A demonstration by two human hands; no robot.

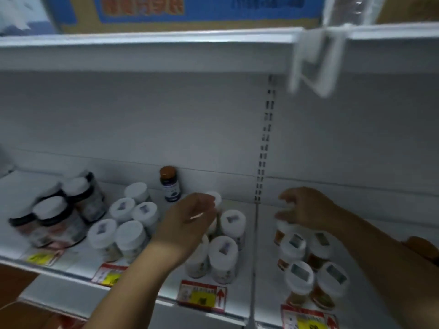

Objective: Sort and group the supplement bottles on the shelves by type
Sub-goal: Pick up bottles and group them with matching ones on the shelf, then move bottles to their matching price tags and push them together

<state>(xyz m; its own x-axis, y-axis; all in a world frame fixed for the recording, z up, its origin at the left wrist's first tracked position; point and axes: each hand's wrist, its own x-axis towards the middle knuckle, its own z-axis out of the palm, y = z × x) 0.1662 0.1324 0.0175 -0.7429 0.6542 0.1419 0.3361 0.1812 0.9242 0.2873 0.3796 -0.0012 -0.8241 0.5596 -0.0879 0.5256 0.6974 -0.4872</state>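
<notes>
Supplement bottles stand in groups on a white shelf (78, 271). Dark bottles with white caps (59, 222) fill the left end. White-capped pale bottles (129, 236) stand beside them, and more of that kind (223, 255) sit mid-shelf. Alone at the back wall is a small dark bottle with a brown cap (169, 184). My left hand (190, 222) curls over a white-capped bottle (215, 198) in the middle group. My right hand (306, 207) closes on the cap of an orange-labelled bottle (282, 230) at the back of the right group (316, 279). The frame is blurred.
An upper shelf (147, 51) overhangs close above, with a clear plastic label holder (313, 60) jutting from its edge. A cardboard box (190, 10) sits on top. Price tags (202, 295) line the lower shelf's front. A slotted upright (264, 143) divides the back wall.
</notes>
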